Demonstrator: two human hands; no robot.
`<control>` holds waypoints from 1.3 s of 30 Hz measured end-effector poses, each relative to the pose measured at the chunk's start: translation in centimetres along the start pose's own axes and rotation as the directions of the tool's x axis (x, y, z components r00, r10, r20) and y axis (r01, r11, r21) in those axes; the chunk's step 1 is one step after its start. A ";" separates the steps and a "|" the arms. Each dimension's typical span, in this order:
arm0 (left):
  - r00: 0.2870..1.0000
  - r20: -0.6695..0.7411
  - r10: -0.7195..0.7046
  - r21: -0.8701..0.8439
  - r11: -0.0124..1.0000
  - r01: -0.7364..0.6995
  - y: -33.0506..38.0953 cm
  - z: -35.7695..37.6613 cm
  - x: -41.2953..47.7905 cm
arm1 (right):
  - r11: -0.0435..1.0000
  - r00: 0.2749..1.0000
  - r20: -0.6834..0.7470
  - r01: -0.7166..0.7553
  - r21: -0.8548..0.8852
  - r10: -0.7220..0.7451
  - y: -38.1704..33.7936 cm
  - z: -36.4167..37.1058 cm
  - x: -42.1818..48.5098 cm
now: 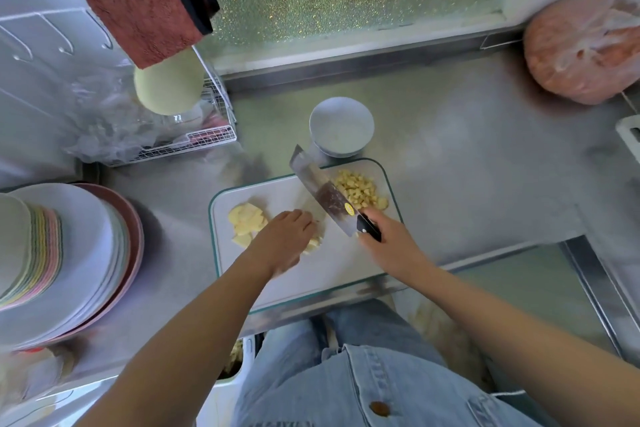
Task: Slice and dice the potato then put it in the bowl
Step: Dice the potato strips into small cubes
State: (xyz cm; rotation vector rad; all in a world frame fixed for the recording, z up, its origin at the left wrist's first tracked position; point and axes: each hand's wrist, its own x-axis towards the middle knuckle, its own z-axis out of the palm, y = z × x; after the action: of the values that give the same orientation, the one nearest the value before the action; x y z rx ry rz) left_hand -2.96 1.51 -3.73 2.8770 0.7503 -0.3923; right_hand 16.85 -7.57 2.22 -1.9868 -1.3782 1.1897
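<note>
Right hand [384, 236] clamps cleaver [322, 191] handle; left hand [287, 236], fingers curled, pins potato strips [314, 243]: firm, likely slippery, hold from above. Bowl [341, 125] at 12 o'clock.

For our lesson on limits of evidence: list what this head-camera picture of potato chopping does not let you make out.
The potato under the left hand: head view, the hand covers most of it.
Handle of the knife: head view, the right hand hides part.
The stack of plates: head view, cut by the left edge.
Contents of the wire rack: head view, blurred behind crumpled plastic.
</note>
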 end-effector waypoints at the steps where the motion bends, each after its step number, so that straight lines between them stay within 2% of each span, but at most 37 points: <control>1: 0.999 -0.029 -0.039 -0.029 0.999 0.038 0.1 0.2 0.0 | 1.000 1.000 0.001 -0.003 -0.006 0.003 0.0 0.0 0.0; 3: 0.978 -0.061 -0.197 -0.126 0.974 0.188 0.6 0.6 -0.1 | 1.000 1.000 0.009 0.002 -0.015 -0.002 -0.2 0.0 0.0; 6: 0.902 -0.044 -0.430 -0.238 0.881 0.409 2.0 0.7 -0.1 | 0.999 1.000 0.024 0.005 -0.035 -0.005 -0.4 0.2 0.0; 9: 0.833 0.053 -0.551 -0.334 0.777 0.534 3.2 0.3 -0.1 | 0.995 0.998 0.060 0.018 -0.095 -0.013 -0.5 0.6 0.2; 11: 0.802 0.049 -0.596 -0.353 0.740 0.572 3.5 0.6 -0.1 | 0.985 0.997 0.081 0.031 -0.168 -0.017 -0.3 1.0 0.2; 15: 0.791 0.018 -0.611 -0.331 0.743 0.581 3.5 0.9 -0.8 | 0.961 0.997 0.072 0.050 -0.271 -0.031 0.5 1.9 -0.3; 26: 0.786 0.021 -0.619 -0.388 0.719 0.576 3.2 0.6 -0.5 | 0.985 1.000 0.007 0.013 -0.172 -0.012 1.4 3.9 -0.8; 31: 0.782 0.005 -0.624 -0.398 0.716 0.574 3.4 0.5 -0.5 | 0.991 0.997 -0.077 -0.026 -0.132 0.015 2.1 3.2 -0.6; 36: 0.792 0.003 -0.611 -0.406 0.723 0.559 3.3 0.9 -0.5 | 0.983 1.000 0.011 0.029 -0.180 -0.028 1.9 3.4 -0.8; 39: 0.795 0.006 -0.606 -0.432 0.716 0.549 3.0 0.8 -0.9 | 0.983 1.000 -0.020 0.006 -0.183 -0.010 1.9 3.7 -0.4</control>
State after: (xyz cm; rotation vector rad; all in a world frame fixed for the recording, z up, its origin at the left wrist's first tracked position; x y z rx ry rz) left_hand -2.40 -1.71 -4.03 2.2240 1.5627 -0.0698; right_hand 14.71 -9.13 -0.99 -2.1092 -1.5324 1.0692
